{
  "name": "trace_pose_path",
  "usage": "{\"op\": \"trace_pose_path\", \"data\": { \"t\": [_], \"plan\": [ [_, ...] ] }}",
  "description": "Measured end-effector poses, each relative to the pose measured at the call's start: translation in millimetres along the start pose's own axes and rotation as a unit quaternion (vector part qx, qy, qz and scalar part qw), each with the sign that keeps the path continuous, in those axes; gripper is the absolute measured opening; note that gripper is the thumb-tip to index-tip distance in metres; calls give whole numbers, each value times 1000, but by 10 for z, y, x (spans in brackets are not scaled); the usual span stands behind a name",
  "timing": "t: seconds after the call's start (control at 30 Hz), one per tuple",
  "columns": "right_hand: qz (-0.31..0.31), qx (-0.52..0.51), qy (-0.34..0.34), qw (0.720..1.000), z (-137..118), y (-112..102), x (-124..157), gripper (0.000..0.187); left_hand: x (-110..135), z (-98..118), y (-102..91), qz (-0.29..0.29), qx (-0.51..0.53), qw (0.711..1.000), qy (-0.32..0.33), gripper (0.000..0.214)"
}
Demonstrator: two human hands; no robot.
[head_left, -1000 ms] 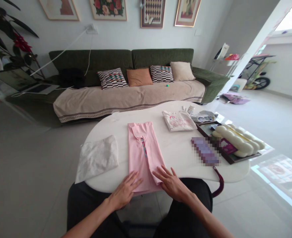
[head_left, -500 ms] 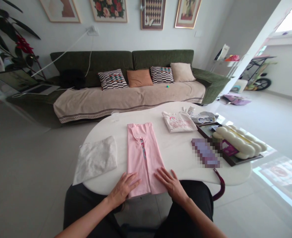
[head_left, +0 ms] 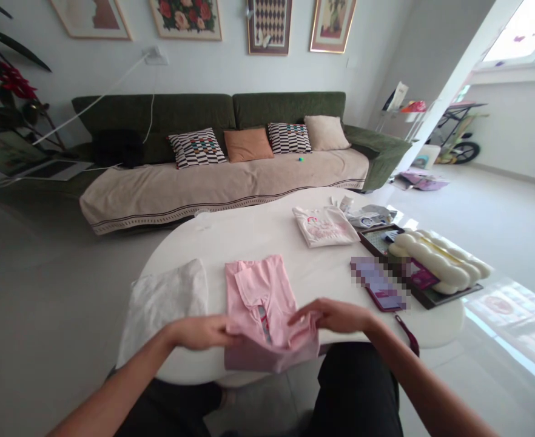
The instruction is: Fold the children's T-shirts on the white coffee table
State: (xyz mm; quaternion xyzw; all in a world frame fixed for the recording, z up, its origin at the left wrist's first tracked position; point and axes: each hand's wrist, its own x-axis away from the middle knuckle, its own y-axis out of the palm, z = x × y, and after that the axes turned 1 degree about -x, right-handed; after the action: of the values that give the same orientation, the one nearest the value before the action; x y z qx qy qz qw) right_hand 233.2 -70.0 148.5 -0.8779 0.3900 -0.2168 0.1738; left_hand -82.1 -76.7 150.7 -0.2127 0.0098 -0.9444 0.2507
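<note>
A pink shirt (head_left: 274, 285), its sides folded inward, lies near the front edge of the white table. My left hand (head_left: 204, 331) grips the left corner of its lower end, fingertips partly hidden by cloth. On the other side, my right hand (head_left: 333, 314) has its fingers closed on the right corner. Between the hands the lower end is lifted and curls up over the part below, sagging in the middle. A bit of grey and red print shows through the gap in the centre. A folded whitish cloth (head_left: 170, 297) lies beside my left hand.
On the white table (head_left: 195, 240) lie a folded white printed shirt (head_left: 326, 226), a pixelated purple phone-like item (head_left: 379, 285) with a dark red strap (head_left: 407, 335), and a dark tray (head_left: 426, 299) bearing a puffy cream item (head_left: 440, 258). A green sofa (head_left: 290, 109) stands behind.
My hands went from lying flat on the pink shirt's lower end to gripping its corners and lifting them. The shirt's lower end now folds upward, and the view has shifted slightly.
</note>
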Motion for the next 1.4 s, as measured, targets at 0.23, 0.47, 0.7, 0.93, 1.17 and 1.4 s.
{"op": "trace_pose_path", "data": {
  "t": [0.23, 0.47, 0.7, 0.93, 1.17, 1.4],
  "plan": [
    [196, -185, 121, 956, 479, -196, -1337, 25, -981, -503, -857, 421, 253, 869, -59, 25],
    [284, -118, 168, 937, 925, 104, -1597, 9, -1179, -985, -754, 528, 191, 826, -45, 19],
    [316, -102, 175, 927, 945, 113, -1700, 12, -1152, -1024, -777, 591, 80, 801, -53, 25],
    [275, -196, 162, 927, 831, 144, -1340, 29, -1261, -671, -594, 532, -310, 787, 51, 46],
    [206, -240, 164, 934, 798, 405, -785, 41, -1735, -653, -540, 328, -458, 826, -12, 44],
    [264, -128, 101, 951, 932, 686, -631, 32, -1752, -746, -515, 365, -448, 816, -4, 45]
  ]
}}
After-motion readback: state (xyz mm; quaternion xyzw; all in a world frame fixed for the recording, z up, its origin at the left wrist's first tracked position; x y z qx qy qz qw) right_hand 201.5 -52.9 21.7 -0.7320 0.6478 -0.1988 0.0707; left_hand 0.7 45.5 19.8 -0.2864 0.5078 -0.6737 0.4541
